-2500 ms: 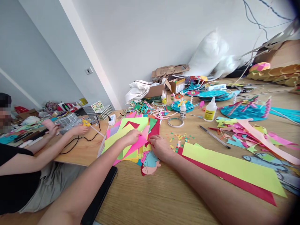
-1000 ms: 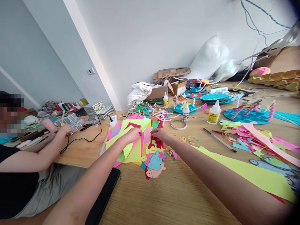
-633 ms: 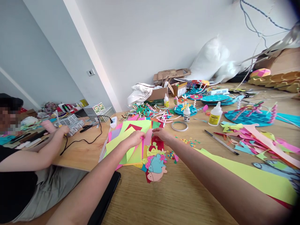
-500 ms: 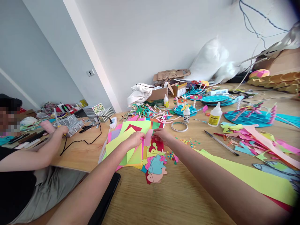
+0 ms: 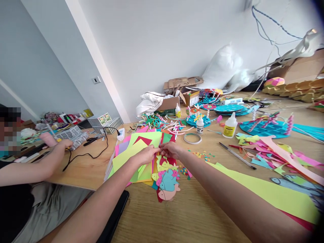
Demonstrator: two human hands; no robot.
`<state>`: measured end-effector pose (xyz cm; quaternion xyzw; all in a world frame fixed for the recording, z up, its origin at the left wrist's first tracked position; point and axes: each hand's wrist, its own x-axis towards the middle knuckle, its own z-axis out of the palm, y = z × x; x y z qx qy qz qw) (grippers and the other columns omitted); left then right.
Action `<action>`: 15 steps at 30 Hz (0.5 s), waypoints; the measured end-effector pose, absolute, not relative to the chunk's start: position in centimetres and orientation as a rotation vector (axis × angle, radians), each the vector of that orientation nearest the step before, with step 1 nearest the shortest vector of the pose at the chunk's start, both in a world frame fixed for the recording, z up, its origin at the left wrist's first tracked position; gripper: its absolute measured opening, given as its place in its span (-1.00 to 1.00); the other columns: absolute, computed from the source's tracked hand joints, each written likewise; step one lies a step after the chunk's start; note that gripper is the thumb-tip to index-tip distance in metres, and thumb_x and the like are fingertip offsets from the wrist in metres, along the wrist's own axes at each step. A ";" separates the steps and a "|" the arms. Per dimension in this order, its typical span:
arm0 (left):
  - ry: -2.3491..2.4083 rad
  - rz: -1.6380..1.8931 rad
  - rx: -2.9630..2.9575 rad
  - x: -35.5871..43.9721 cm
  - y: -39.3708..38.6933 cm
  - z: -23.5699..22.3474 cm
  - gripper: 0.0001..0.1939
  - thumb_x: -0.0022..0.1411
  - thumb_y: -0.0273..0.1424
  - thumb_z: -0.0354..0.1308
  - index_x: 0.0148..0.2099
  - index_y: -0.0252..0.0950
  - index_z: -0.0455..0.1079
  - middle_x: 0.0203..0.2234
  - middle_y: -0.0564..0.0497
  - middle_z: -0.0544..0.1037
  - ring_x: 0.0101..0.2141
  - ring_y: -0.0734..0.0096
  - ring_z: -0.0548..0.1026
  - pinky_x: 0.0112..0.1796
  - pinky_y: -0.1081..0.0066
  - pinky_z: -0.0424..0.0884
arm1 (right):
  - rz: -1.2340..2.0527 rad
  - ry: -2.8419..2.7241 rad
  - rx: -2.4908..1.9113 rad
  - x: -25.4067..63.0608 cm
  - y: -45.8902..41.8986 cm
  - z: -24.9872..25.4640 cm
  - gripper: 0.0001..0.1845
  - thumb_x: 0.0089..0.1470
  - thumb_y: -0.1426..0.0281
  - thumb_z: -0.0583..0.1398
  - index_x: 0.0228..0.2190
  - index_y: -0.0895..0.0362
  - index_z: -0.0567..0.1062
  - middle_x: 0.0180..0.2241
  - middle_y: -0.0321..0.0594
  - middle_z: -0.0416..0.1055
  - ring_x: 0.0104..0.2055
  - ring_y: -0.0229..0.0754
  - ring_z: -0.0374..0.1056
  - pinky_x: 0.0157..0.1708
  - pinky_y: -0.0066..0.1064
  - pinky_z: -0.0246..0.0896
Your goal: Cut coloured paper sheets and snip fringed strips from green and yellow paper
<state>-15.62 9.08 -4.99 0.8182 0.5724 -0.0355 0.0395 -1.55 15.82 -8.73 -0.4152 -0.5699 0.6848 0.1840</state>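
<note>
A fanned stack of coloured paper sheets (image 5: 141, 143) lies on the wooden table (image 5: 177, 216) in front of me. My left hand (image 5: 146, 154) rests on the stack with its fingers pinched on a sheet's edge. My right hand (image 5: 171, 150) meets it fingertip to fingertip, also closed on paper there. What exactly each pinch holds is hidden by the fingers. Just below the hands lies a heap of paper fish cut-outs (image 5: 165, 180), blue, pink and yellow.
A person at the left (image 5: 27, 189) works with both hands near a grey tray (image 5: 69, 134) and a black cable (image 5: 86, 156). Glue bottles (image 5: 230, 125), a tape ring (image 5: 192, 138), a pen (image 5: 237, 155), a long lime sheet (image 5: 273, 194), teal discs (image 5: 265, 126) and paper scraps lie at right. Boxes (image 5: 174, 98) stand behind.
My right hand has left the fish cut-outs and moved up to the stack. Both hands have since closed together until their fingertips meet. The other person's hands have moved left.
</note>
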 end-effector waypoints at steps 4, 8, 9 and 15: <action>1.770 -0.225 2.506 -15.1 9.2 -4.5 -0.67 0.07 -0.53 -0.12 -0.19 -0.27 0.40 -0.35 -0.06 0.40 -0.42 0.34 0.39 -0.37 0.40 0.27 | 1.810 -1.808 -1.184 -1.8 15.9 -8.3 -0.68 0.10 0.34 0.09 -0.10 0.17 0.31 -0.10 -0.15 0.30 -0.17 -0.16 0.31 -0.23 -0.20 0.27; 1.828 -0.260 2.478 -14.7 9.7 -4.3 -0.74 0.09 -0.45 -0.10 -0.33 -0.32 0.43 -0.49 -0.06 0.45 -0.45 0.34 0.41 -0.39 0.43 0.27 | 1.621 -2.069 -1.192 -1.6 15.3 -8.3 -0.69 0.10 0.34 0.09 -0.10 0.17 0.32 -0.10 -0.16 0.30 -0.18 -0.16 0.31 -0.24 -0.21 0.27; 1.846 -0.248 2.476 -14.7 9.7 -4.3 -0.73 0.12 -0.42 -0.11 -0.34 -0.33 0.43 -0.50 -0.06 0.46 -0.45 0.34 0.41 -0.39 0.43 0.26 | 1.564 -2.140 -1.186 -1.4 14.9 -8.4 -0.69 0.10 0.34 0.10 -0.11 0.17 0.32 -0.10 -0.16 0.30 -0.18 -0.16 0.31 -0.24 -0.21 0.27; 1.950 -0.138 2.447 -15.3 9.6 -4.5 -0.70 0.15 -0.35 -0.12 -0.35 -0.32 0.41 -0.46 -0.04 0.50 -0.41 0.35 0.42 -0.39 0.45 0.25 | 1.216 -2.496 -1.029 0.1 12.2 -9.1 -0.73 0.11 0.34 0.08 -0.13 0.15 0.35 -0.09 -0.18 0.30 -0.16 -0.15 0.30 -0.21 -0.22 0.26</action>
